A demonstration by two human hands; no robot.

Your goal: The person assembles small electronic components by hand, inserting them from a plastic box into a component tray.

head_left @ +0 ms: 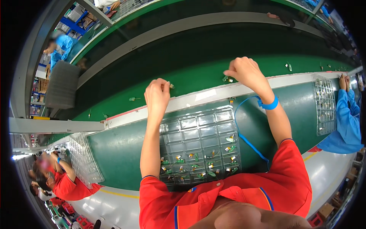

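Note:
Both my arms reach over a clear plastic tray (pixel 183 144) to the green conveyor belt (pixel 198 82). My left hand (pixel 158 95) is closed in a pinch, with a small circuit board (pixel 172 86) showing at its fingertips. Further right, my right hand (pixel 247 72) has its fingers curled, the thumb pointing left. Just below that thumb is a little green circuit board (pixel 225 78) with a pale part beside it; what the fingers hold is hidden. In the tray's nearer compartments lie several boards with wires and small batteries.
A white rail (pixel 145 113) divides belt from green worktable (pixel 118 152). A blue cord (pixel 248 141) runs from my wristband (pixel 270 103). More trays stand left (pixel 84 158) and right (pixel 325 105). A co-worker in blue (pixel 345 118) works at the right; another in red (pixel 72 185) sits left.

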